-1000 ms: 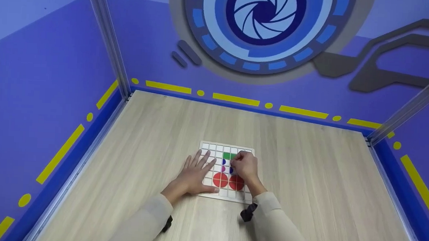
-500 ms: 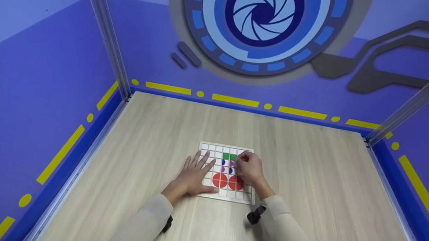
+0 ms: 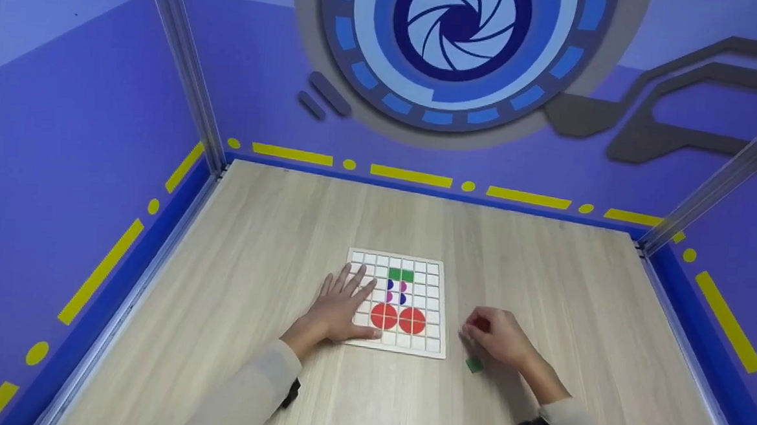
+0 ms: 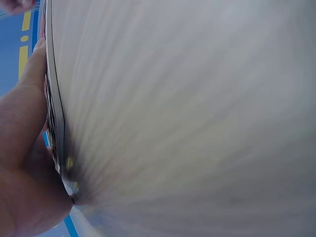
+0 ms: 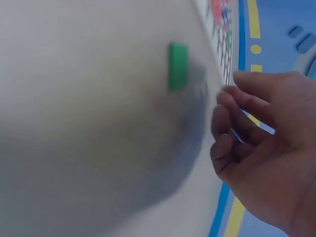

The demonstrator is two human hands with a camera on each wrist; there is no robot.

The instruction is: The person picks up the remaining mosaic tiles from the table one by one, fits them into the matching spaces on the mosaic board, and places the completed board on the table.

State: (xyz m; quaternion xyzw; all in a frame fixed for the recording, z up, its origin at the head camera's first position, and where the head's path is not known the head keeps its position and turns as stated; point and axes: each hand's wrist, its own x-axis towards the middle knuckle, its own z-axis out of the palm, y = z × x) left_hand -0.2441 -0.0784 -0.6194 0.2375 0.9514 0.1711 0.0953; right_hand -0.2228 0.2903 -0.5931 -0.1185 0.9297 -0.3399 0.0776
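Note:
A white grid board (image 3: 434, 335) lies flat on the table in the head view. On it are two green squares (image 3: 401, 274), small blue and pink half-rounds (image 3: 402, 298) and two red circles (image 3: 384, 316) made of quarter pieces. My left hand (image 3: 341, 308) rests spread over the board's left side, thumb along its lower edge. To the right of the board, my right hand (image 3: 498, 335) hovers above the table with loosely curled fingers; nothing shows between them. Just below it on the table lies a loose green tile (image 3: 474, 365), seen blurred as a green block (image 5: 178, 66) in the right wrist view.
A pale wood tabletop (image 3: 286, 233) surrounds the board. Blue printed walls (image 3: 263, 70) with metal corner posts (image 3: 188, 66) stand at the back and both sides.
My right hand has left the board's upper right and moved right and nearer to me. The loose green tile now shows below it. My left hand has stayed in place.

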